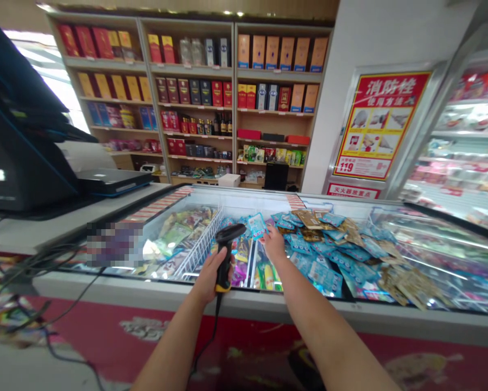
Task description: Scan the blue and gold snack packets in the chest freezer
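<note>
My left hand (209, 275) is closed round the handle of a black barcode scanner (227, 244) with a yellow base, its head aimed to the right. My right hand (273, 243) holds up a small blue snack packet (257, 225) just in front of the scanner head. Both hands are over the glass lid of a chest freezer (244, 304). A heap of blue and brown snack packets (341, 255) lies on the glass to the right of my right hand.
A black checkout terminal (19, 136) stands on the counter at left, with cables (32, 282) hanging down. Shelves of boxed goods (195, 92) fill the back wall. A red fire-hydrant poster (376, 125) and a lit display fridge (467, 146) stand at right.
</note>
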Demonstrator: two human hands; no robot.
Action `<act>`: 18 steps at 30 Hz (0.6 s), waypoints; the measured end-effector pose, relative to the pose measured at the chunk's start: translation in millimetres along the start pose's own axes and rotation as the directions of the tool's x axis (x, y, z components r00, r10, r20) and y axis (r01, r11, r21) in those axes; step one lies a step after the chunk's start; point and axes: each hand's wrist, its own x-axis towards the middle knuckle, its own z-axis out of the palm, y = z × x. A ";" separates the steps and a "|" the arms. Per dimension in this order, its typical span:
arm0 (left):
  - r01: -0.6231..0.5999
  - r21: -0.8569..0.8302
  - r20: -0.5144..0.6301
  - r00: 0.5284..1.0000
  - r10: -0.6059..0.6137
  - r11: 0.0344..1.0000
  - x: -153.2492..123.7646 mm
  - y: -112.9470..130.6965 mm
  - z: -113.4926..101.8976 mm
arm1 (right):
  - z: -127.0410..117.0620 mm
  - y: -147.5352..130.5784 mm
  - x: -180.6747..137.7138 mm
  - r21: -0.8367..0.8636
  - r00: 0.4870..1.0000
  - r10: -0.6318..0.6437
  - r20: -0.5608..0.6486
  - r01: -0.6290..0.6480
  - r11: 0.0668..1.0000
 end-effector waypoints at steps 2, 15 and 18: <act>-0.012 0.025 -0.017 1.000 0.013 1.000 -1.4 1.3 1.5 | -0.2 -1.8 -1.0 -0.031 1.000 0.029 0.000 -0.029 0.999; -0.043 0.022 -0.082 0.996 0.045 0.999 -3.6 3.3 8.9 | -7.0 -20.2 -11.1 -0.320 0.995 -0.100 -0.024 0.087 0.943; -0.059 0.005 -0.102 0.993 0.059 0.998 -1.6 2.5 7.3 | -7.9 -29.5 -20.6 -0.280 0.977 -0.212 0.031 0.212 0.936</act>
